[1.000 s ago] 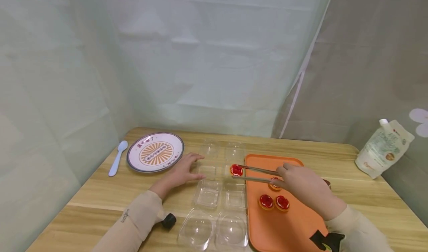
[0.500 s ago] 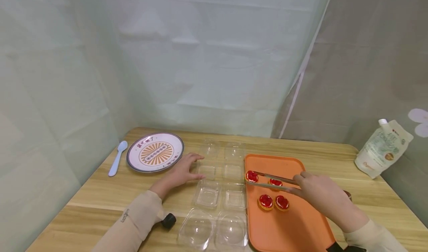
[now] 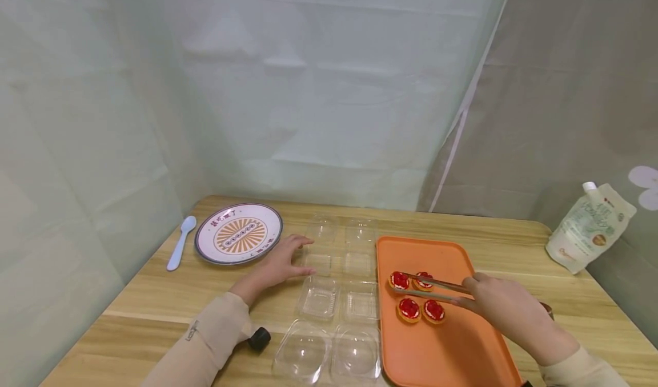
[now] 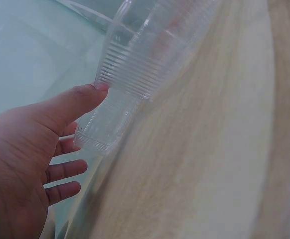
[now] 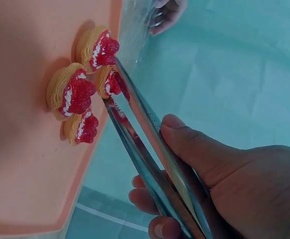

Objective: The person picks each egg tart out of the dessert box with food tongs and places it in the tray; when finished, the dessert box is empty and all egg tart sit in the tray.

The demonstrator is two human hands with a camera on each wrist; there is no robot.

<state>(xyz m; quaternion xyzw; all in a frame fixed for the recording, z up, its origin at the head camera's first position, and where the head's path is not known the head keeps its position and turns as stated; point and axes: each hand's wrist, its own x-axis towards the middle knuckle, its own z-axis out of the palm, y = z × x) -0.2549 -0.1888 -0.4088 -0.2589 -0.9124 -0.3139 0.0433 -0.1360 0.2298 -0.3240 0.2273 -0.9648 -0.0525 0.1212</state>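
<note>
My right hand grips metal tongs. Between their serrated tips is a small tart topped with red fruit and white cream, low over the orange tray. Two tarts sit side by side in front of it, and another tart is just to its right, partly behind the tongs. My left hand rests beside the clear plastic containers, thumb and forefinger spread. In the left wrist view the thumb touches the edge of a ribbed clear container, and the other fingers are loosely bent.
Several clear containers with domed lids stand in two rows left of the tray. A patterned plate and a pale blue spoon are at the back left. A spouted pouch stands at the right edge of the table.
My right hand and the tongs have moved right with the tart, from over the containers to the tray beside the other tarts. The left hand has stayed in place.
</note>
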